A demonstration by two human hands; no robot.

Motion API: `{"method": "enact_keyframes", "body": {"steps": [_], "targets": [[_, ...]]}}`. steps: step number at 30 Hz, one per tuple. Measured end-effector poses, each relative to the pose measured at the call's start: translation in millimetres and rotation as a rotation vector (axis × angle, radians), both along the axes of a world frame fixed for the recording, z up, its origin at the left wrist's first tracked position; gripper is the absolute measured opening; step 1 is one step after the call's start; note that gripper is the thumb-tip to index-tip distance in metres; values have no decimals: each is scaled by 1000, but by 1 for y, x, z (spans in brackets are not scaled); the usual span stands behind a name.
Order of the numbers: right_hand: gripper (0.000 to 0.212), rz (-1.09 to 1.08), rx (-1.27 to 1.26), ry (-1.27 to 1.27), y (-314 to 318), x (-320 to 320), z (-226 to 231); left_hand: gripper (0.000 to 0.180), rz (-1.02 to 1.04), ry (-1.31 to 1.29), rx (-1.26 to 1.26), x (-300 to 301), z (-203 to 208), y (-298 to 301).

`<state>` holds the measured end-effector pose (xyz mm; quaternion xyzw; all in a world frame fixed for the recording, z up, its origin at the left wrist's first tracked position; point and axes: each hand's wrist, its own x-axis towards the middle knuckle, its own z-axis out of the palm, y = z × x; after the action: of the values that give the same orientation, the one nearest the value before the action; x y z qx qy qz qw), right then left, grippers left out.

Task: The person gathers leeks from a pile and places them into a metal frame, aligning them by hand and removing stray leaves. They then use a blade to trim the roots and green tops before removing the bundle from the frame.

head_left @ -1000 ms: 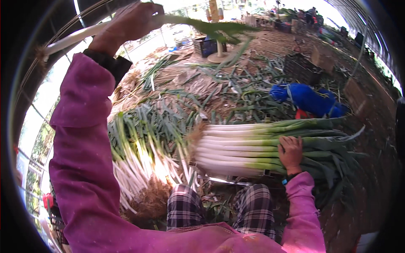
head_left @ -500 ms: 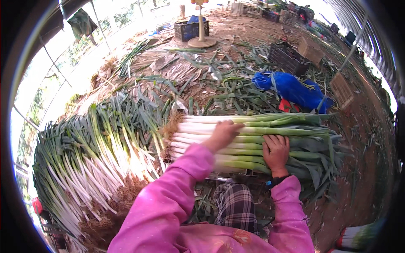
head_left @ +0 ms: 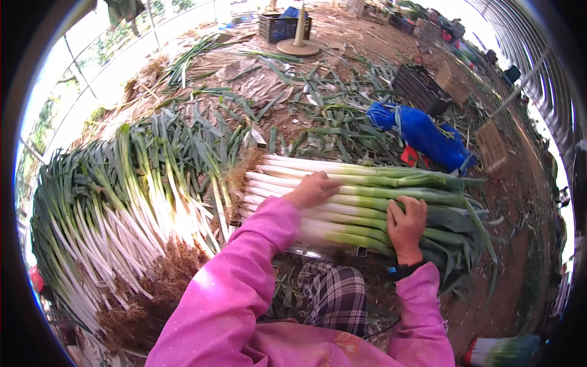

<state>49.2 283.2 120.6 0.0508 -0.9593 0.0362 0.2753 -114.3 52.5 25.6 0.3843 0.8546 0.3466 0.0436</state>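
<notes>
A row of leeks (head_left: 348, 211) lies side by side on a low metal-framed stand (head_left: 362, 251), white root ends left and green leaves right. My left hand (head_left: 313, 189) is closed over a leek on the pale shanks, fingers pointing right. Farther along, my right hand (head_left: 406, 227) curls over the leeks where the green leaves begin, its thumb apart from the bent fingers. The undersides of both hands are hidden. To the left spreads a big pile of untrimmed leeks (head_left: 128, 226), with brown roots (head_left: 162, 278) toward me and dark leaves away.
Beyond the stand lie a blue bundle (head_left: 428, 136) and a red piece (head_left: 413, 156) among scattered leaf scraps. Dark crates (head_left: 422, 88) (head_left: 284, 27) and a round-based pole (head_left: 298, 47) stand farther off. Another leek bundle (head_left: 504, 350) lies at lower right.
My left hand has moved slightly left and toward the white ends. My right hand has gone from lying flat to bent fingers. The whole view has shifted a little.
</notes>
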Motion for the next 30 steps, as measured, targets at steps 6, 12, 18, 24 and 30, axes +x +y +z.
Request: {"method": "enact_keyframes", "body": {"steps": [6,12,18,24,30], "targets": [[40,-197,135,-172,3,-18,-10,32,-119,59,43,-6,-6,-11],[40,-152,134,-151,-9,-24,-8,53,289,74,-391,-19,-13,-139],[39,-135,181,-161,-10,-29,-2,68,270,-117,-371,-30,-14,-132],[39,-148,264,-127,-5,-19,-4,74,203,-258,-274,-30,-15,-129],[39,-182,283,-189,-2,-14,-14,74,184,-358,-221,-29,-21,-140]]}}
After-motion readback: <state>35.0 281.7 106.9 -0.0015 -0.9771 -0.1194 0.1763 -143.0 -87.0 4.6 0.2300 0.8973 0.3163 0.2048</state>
